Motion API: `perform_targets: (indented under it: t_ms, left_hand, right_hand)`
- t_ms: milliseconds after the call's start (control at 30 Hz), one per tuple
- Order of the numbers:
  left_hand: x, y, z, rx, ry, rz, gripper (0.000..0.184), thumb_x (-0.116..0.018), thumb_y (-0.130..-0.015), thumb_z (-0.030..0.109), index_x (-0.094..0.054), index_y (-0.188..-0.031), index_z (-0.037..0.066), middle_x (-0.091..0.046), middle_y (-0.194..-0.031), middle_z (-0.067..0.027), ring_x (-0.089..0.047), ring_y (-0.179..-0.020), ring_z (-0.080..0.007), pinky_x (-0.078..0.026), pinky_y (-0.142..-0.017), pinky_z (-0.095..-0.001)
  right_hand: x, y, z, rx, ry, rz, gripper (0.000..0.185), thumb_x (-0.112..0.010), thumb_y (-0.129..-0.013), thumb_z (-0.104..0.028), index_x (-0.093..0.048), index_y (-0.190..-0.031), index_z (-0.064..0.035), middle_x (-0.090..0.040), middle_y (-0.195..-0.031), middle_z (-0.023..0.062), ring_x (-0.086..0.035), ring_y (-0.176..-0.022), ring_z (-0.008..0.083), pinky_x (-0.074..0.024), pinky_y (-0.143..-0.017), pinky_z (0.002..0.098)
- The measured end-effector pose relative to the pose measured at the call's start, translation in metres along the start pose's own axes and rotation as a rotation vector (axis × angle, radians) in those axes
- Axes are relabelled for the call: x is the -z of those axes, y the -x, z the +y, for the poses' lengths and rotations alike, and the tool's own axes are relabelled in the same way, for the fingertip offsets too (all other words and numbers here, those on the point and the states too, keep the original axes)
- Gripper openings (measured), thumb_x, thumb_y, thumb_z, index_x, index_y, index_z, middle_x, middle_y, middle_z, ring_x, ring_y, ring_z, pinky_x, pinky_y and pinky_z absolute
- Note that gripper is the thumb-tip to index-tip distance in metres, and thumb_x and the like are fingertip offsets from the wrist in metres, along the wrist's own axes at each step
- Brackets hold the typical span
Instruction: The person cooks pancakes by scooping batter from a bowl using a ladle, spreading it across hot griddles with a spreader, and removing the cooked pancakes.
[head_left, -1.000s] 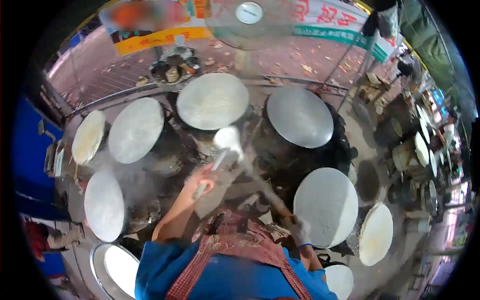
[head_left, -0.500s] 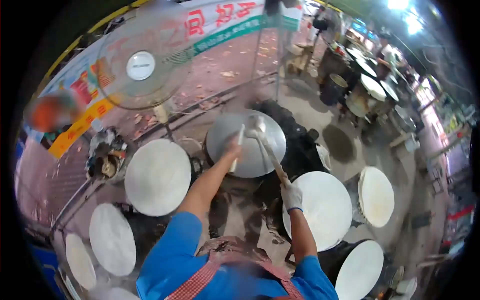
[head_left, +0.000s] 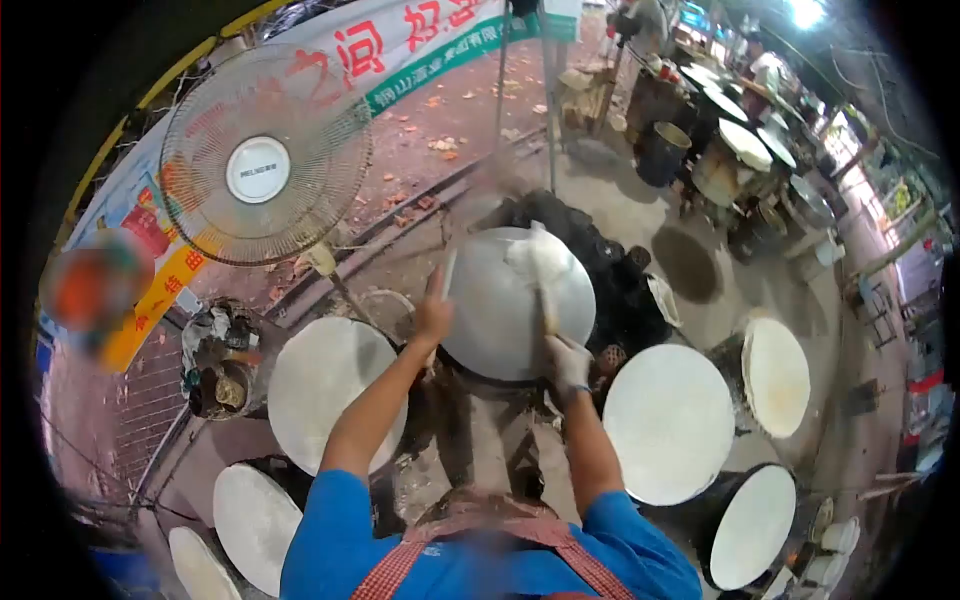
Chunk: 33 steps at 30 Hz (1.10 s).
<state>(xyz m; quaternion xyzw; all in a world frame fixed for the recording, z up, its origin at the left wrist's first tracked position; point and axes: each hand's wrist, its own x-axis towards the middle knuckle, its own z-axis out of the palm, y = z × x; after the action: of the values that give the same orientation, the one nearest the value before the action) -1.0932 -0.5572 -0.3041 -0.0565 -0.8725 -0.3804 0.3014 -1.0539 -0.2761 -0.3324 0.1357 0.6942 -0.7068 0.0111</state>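
Two hands are at work over one round griddle, which I see mid-scene, just beyond the person's forearms. I watch the left hand at the griddle's left edge, its fingers curled around a pale, narrow tool that points away to the far side. The right hand, in a whitish glove, sits at the near right edge, fingers closed on a long-handled tool. That tool reaches across the metal to a white patch on the far right part of the surface; I cannot tell its head clearly from the patch. White-topped rounds stand near left and near right. Far left, I see a fan before a banner.
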Motion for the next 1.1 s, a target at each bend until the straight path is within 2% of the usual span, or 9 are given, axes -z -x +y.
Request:
perform_targets:
  t_ms: [100, 267, 367, 567, 633, 800, 867, 1000, 1100]
  left_hand:
    - [0.037, 0.086, -0.014, 0.307, 0.014, -0.328, 0.072, -0.052, -0.070, 0.005, -0.029, -0.138, 0.013, -0.045, -0.130, -0.0171, -0.056, -0.098, -0.0363, -0.047, -0.075, -0.0369]
    - [0.110, 0.173, -0.002, 0.616, 0.195, -0.386, 0.069, -0.050, -0.074, 0.002, -0.029, -0.138, 0.013, -0.041, -0.135, -0.0128, -0.046, -0.119, -0.0271, -0.037, -0.093, -0.0294]
    - [0.132, 0.181, 0.020, 0.852, 0.261, -0.451, 0.067, -0.050, -0.075, 0.003, -0.030, -0.138, 0.014, -0.042, -0.134, -0.0124, -0.046, -0.119, -0.0267, -0.037, -0.093, -0.0296]
    - [0.134, 0.192, 0.005, 0.542, 0.146, -0.385, 0.066, -0.044, -0.076, -0.002, -0.028, -0.139, 0.009, -0.037, -0.138, -0.0133, -0.037, -0.126, -0.0230, -0.029, -0.099, -0.0281]
    - [0.130, 0.197, 0.008, 0.422, 0.061, -0.316, 0.069, -0.046, -0.074, -0.001, -0.029, -0.140, 0.013, -0.048, -0.129, -0.0138, -0.051, -0.110, -0.0247, -0.039, -0.090, -0.0301]
    - [0.116, 0.210, 0.005, 0.500, 0.022, -0.322, 0.073, -0.048, -0.072, 0.001, -0.029, -0.140, 0.021, -0.059, -0.106, -0.0130, -0.054, -0.061, -0.0229, -0.044, -0.058, -0.0332]
    - [0.114, 0.212, 0.000, 0.288, -0.153, -0.244, 0.073, -0.048, -0.072, 0.000, -0.029, -0.140, 0.021, -0.059, -0.106, -0.0109, -0.052, -0.053, -0.0180, -0.042, -0.050, -0.0309]
    - [0.110, 0.206, 0.020, 0.721, 0.062, -0.331, 0.071, -0.051, -0.070, 0.001, -0.031, -0.137, 0.010, -0.045, -0.127, -0.0173, -0.044, -0.103, -0.0288, -0.036, -0.085, -0.0335]
    - [0.106, 0.207, 0.037, 0.678, 0.050, -0.306, 0.070, -0.051, -0.070, 0.001, -0.031, -0.137, 0.006, -0.039, -0.135, -0.0185, -0.040, -0.123, -0.0324, -0.033, -0.099, -0.0336]
  right_hand:
    - [-0.011, -0.038, 0.001, 0.319, 0.834, 0.075, 0.037, -0.061, -0.077, -0.016, -0.059, -0.107, 0.0049, -0.065, -0.095, 0.0133, -0.062, -0.083, 0.0221, -0.0463, -0.075, 0.0312]
    - [0.029, -0.005, 0.022, -0.091, -0.296, 0.041, 0.034, -0.064, -0.074, -0.011, -0.061, -0.104, 0.0066, -0.064, -0.098, 0.0134, -0.061, -0.084, 0.0206, -0.0458, -0.078, 0.0306]
    - [-0.052, 0.010, 0.029, 0.084, 0.169, -0.001, 0.033, -0.066, -0.074, -0.017, -0.065, -0.100, 0.0035, -0.064, -0.090, 0.0080, -0.057, -0.083, 0.0164, -0.0439, -0.077, 0.0276]
    - [0.006, 0.051, -0.074, -0.089, -0.402, 0.018, 0.026, -0.058, -0.079, -0.010, -0.062, -0.098, 0.0076, -0.065, -0.087, 0.0121, -0.060, -0.078, 0.0189, -0.0473, -0.070, 0.0276]
    - [0.011, 0.000, 0.035, -0.130, -0.175, -0.014, 0.029, -0.064, -0.076, -0.013, -0.064, -0.098, 0.0069, -0.065, -0.092, 0.0115, -0.058, -0.082, 0.0173, -0.0459, -0.072, 0.0270]
    - [0.025, 0.011, -0.038, -0.135, -0.013, -0.269, 0.032, -0.067, -0.075, -0.013, -0.064, -0.101, 0.0060, -0.064, -0.095, 0.0089, -0.057, -0.084, 0.0141, -0.0429, -0.076, 0.0240]
    - [0.051, -0.010, -0.054, -0.218, -0.182, -0.159, 0.021, -0.067, -0.076, -0.016, -0.067, -0.088, 0.0010, -0.061, -0.073, 0.0051, -0.054, -0.059, 0.0123, -0.0406, -0.054, 0.0241]
    - [0.042, -0.036, -0.030, -0.251, -0.116, -0.374, 0.017, -0.067, -0.076, -0.021, -0.067, -0.081, -0.0051, -0.055, -0.061, 0.0011, -0.047, -0.047, 0.0096, -0.0328, -0.043, 0.0244]
    - [0.053, -0.037, -0.021, -0.287, -0.048, -0.422, 0.025, -0.066, -0.075, -0.025, -0.067, -0.087, -0.0033, -0.060, -0.071, 0.0016, -0.048, -0.049, 0.0115, -0.0340, -0.043, 0.0247]
